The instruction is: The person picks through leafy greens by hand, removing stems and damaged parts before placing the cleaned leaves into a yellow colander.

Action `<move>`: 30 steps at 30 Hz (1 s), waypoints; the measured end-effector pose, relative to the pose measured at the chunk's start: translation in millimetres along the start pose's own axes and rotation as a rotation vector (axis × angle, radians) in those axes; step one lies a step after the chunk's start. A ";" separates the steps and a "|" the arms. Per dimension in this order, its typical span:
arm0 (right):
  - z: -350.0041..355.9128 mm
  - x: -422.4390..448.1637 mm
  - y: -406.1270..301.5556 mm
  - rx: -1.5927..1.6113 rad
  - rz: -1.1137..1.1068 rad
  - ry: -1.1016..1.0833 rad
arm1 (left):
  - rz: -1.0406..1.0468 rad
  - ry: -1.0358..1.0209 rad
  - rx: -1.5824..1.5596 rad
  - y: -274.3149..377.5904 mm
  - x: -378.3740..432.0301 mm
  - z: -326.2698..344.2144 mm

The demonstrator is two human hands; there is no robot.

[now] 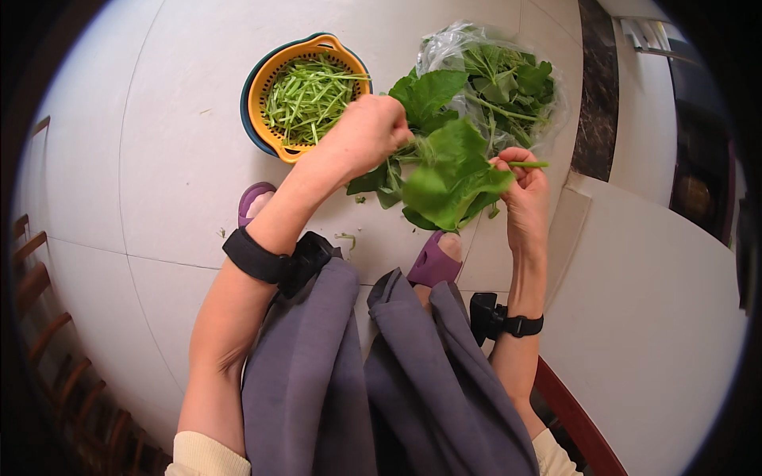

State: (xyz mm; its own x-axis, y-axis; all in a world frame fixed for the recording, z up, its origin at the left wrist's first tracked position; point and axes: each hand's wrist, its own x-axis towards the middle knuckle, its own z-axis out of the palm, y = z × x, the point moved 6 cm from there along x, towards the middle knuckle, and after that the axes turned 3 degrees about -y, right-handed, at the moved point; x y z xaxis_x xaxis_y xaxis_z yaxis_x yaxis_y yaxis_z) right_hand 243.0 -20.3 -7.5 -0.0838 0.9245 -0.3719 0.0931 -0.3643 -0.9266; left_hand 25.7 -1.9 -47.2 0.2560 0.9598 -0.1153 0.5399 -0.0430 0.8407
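Observation:
My right hand (525,181) pinches the green stalk (530,164) of a large leaf. The broad leaf (455,169) hangs to the left of the fingers and is partly blurred. My left hand (376,130) is curled, knuckles up, between the colander and that leaf; its fingertips are hidden, so whatever they may pinch does not show. Cut green stems (309,98) fill a yellow colander (290,156), which sits inside a dark blue-green basin (245,113). More leaves (431,95) lie on the floor beyond my hands.
A clear plastic bag (443,50) of leafy stalks (506,89) lies at the upper right. Plant scraps (348,238) dot the tiled floor (178,178) near my purple slippers (434,262). A white panel (649,297) stands at right, and brown wooden bars (36,291) line the far left.

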 end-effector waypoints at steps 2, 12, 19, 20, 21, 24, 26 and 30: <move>-13.8 -3.0 3.2 -0.027 -0.019 0.069 | -0.128 0.052 -0.118 -3.7 -0.9 -7.2; -25.3 -21.3 9.1 0.103 -0.036 0.273 | -0.312 -0.091 -0.947 42.5 -17.6 4.2; -4.8 -25.1 4.9 0.189 -0.029 0.201 | -0.218 -0.192 -0.739 46.0 -15.3 53.8; -2.2 -25.0 5.7 0.187 -0.029 0.186 | -0.181 -0.111 -0.710 46.1 -14.3 53.5; 0.0 -25.0 6.5 0.184 -0.027 0.172 | -0.172 -0.054 -0.667 48.6 -14.4 50.6; 4.4 -23.9 7.2 0.120 -0.039 0.125 | -0.178 0.022 -0.601 49.8 -14.9 46.9; 6.2 -23.7 4.8 0.116 -0.041 0.123 | -0.189 0.042 -0.581 48.1 -15.1 46.6; 7.1 -24.1 1.1 0.060 -0.096 0.126 | -0.160 0.052 -0.557 50.6 -16.3 50.2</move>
State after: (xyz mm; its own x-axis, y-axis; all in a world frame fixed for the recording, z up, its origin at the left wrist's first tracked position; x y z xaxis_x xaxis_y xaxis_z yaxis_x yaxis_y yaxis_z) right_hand 238.1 -43.8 0.1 0.0361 0.9608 -0.2747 0.0307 -0.2758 -0.9607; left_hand 89.1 -33.6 -29.2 0.1589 0.9552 -0.2498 0.0614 0.2429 0.9681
